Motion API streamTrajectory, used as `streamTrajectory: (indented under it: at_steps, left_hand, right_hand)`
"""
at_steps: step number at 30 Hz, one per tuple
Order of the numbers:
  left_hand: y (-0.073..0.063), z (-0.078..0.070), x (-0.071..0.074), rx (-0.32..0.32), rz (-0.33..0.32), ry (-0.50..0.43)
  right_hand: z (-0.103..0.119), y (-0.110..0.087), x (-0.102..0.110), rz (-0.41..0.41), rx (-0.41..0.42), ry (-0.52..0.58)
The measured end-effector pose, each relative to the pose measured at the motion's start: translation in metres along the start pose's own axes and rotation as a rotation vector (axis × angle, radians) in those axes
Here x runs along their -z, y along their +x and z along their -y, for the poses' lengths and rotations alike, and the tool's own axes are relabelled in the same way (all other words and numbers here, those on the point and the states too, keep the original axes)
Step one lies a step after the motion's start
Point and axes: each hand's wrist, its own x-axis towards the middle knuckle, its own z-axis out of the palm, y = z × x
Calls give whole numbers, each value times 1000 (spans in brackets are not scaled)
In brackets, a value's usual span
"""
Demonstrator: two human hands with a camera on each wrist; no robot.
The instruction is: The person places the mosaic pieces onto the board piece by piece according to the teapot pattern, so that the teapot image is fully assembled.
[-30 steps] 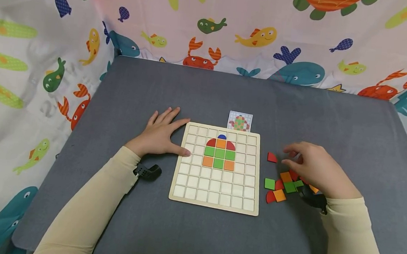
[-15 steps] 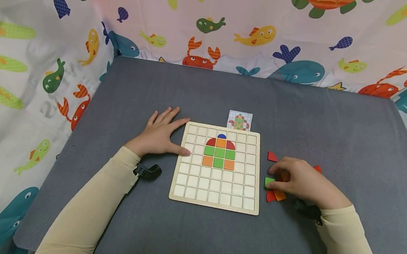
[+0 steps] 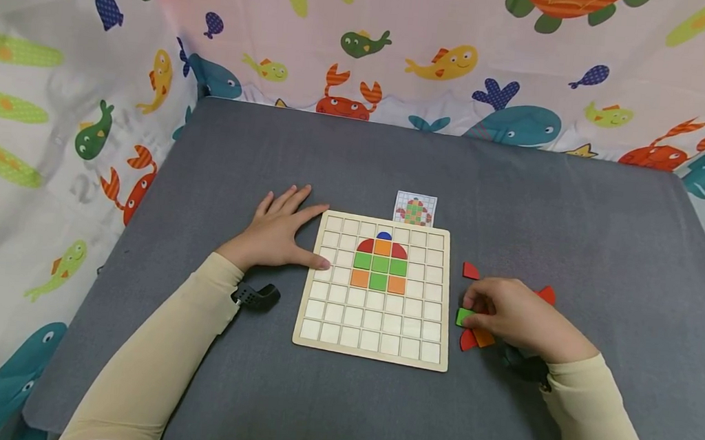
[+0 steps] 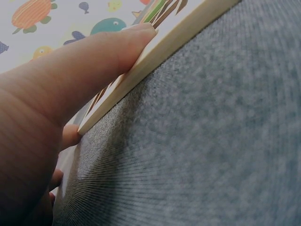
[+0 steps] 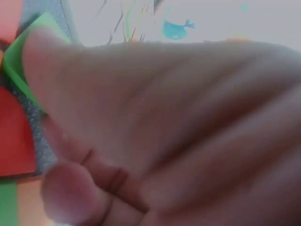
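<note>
A wooden grid board point(image 3: 371, 332) lies on the table, with blue, red, orange and green tiles set in its upper middle cells. My left hand point(image 3: 277, 235) is spread flat at its left side; the thumb point(image 4: 117, 47) rests on the board's edge and the index fingertip touches its upper left corner. Right of the board, my right hand point(image 3: 516, 312) pinches a green square tile point(image 3: 463, 317), its thumb point(image 5: 44, 56) on the tile's face. Under and around that hand lie loose tiles, including an orange square point(image 3: 483, 338) and a red quarter-round point(image 3: 468, 340), several partly hidden.
A small pattern card point(image 3: 415, 208) sits at the board's top edge. One red tile point(image 3: 471, 271) lies apart above the pile, and another red tile point(image 3: 547, 295) shows behind the right hand. A printed sea-animal cloth point(image 3: 387, 91) hangs behind the grey table point(image 3: 239, 391).
My right hand has come down and left from above the loose tiles to the green square tile, which has shifted slightly left in its pinch. My left hand and the board stay put.
</note>
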Motion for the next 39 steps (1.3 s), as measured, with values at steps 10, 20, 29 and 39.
streamTrajectory:
  at_steps: [10, 20, 29, 39]
  left_hand:
    - [1, 2, 0, -2, 9, 1]
    - [2, 3, 0, -1, 11, 5]
    - [3, 4, -1, -2, 10, 15]
    - [2, 3, -1, -1, 1, 15]
  right_hand:
    - [27, 3, 2, -31, -10, -65]
    - [61, 33, -3, -5, 93, -148]
    - [75, 55, -17, -1, 177, -161]
    - [73, 61, -33, -3, 170, -152]
